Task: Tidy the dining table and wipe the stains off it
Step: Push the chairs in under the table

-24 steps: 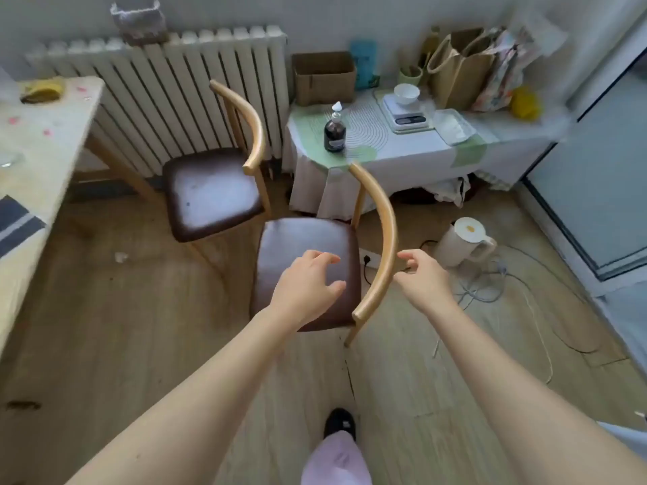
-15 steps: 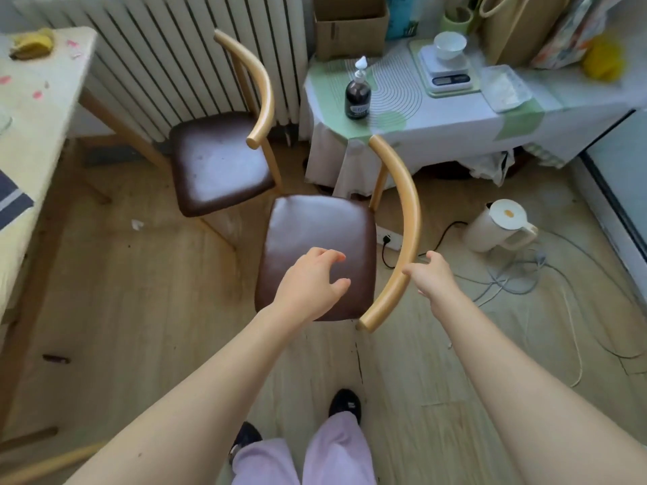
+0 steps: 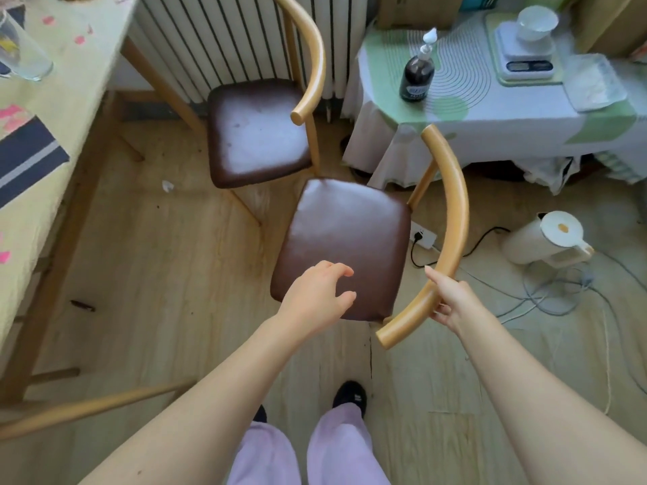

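Note:
The near chair (image 3: 345,236) has a brown padded seat and a curved wooden backrest (image 3: 451,218). My right hand (image 3: 451,299) grips the lower end of that backrest, fingers curled under the rail. My left hand (image 3: 317,299) hovers over the front edge of the seat, fingers loosely curled, holding nothing. The dining table (image 3: 70,96) runs along the left edge, its pale yellow top marked with pink stains (image 3: 79,40). On it stand a clear glass (image 3: 21,50) and a dark blue striped cloth (image 3: 24,159).
A second chair (image 3: 259,131) stands behind, by the white radiator (image 3: 224,36). A small side table (image 3: 518,113) carries a pump bottle (image 3: 418,73), a scale and a bowl. A white kettle (image 3: 546,239), cables and a power strip lie on the floor at right.
My view has moved closer and tilted down. My right hand went from reaching beside the backrest to gripping its lower end. My left hand stays over the seat.

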